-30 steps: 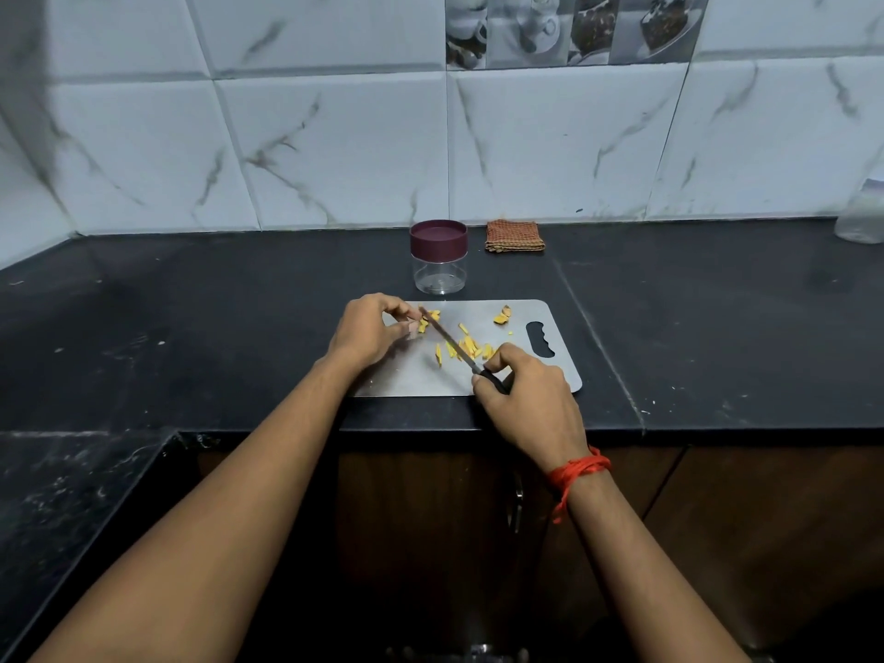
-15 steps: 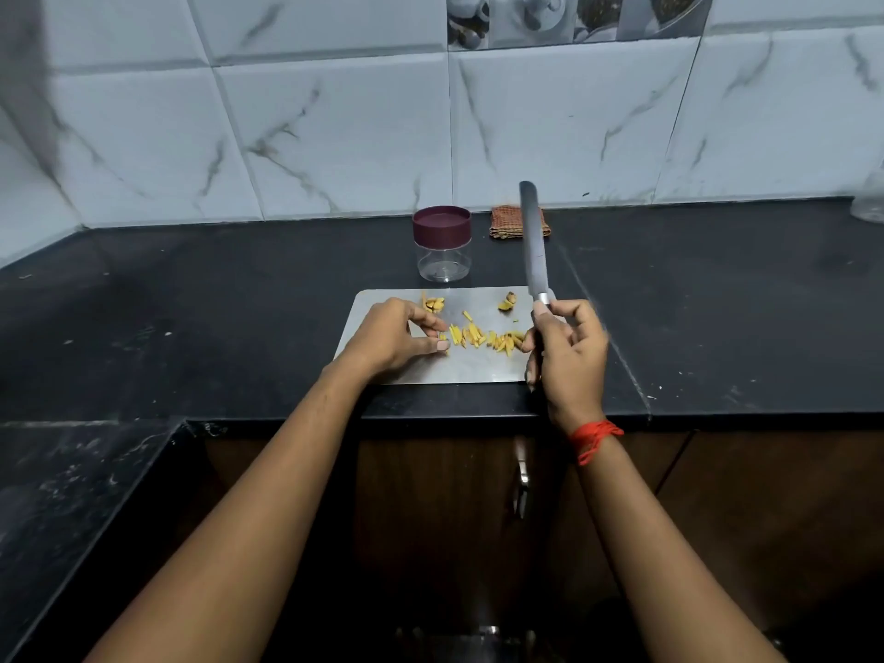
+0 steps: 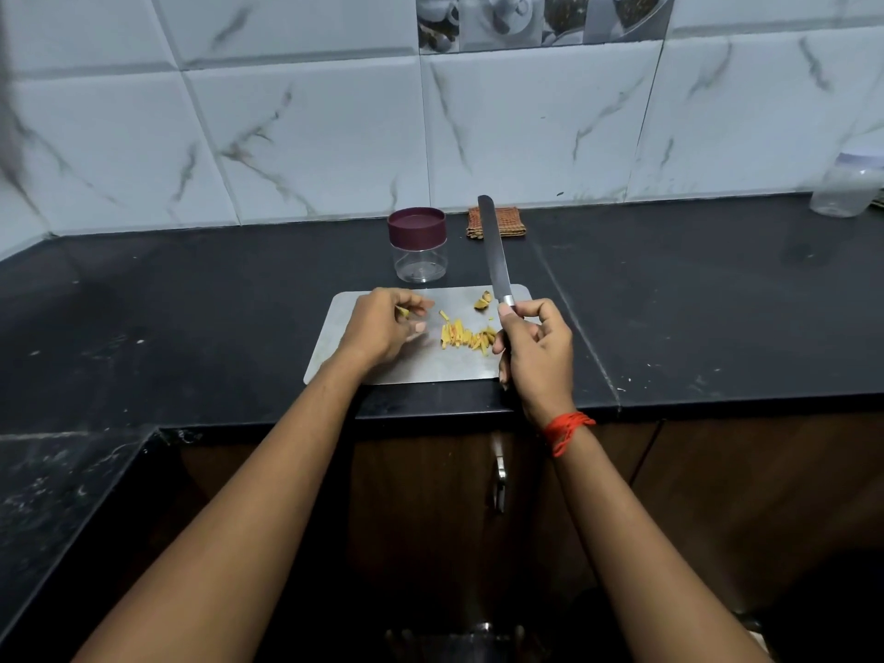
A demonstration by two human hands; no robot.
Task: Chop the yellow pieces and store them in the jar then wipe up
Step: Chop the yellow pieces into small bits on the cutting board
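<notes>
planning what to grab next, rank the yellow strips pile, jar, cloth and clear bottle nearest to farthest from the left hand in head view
From the left hand:
1. Yellow strips pile, just right of it on the board.
2. Jar, behind the board.
3. Cloth, farther back, right of the jar.
4. Clear bottle, far right.

White tiles with grey marble veins cover the wall (image 3: 306, 136), laid in a grid with bevelled edges. A band of picture tiles (image 3: 540, 21) showing cups and bowls sits at the top. Below, a black stone table (image 3: 693, 303) meets the wall. It is flecked with pale specks, and a seam (image 3: 581, 337) crosses it from back to front. On the left it turns toward the viewer in an L. Under its front edge are dark brown wooden cabinet doors (image 3: 717, 495), with a metal handle (image 3: 499, 476). The light is dim and cool.
</notes>
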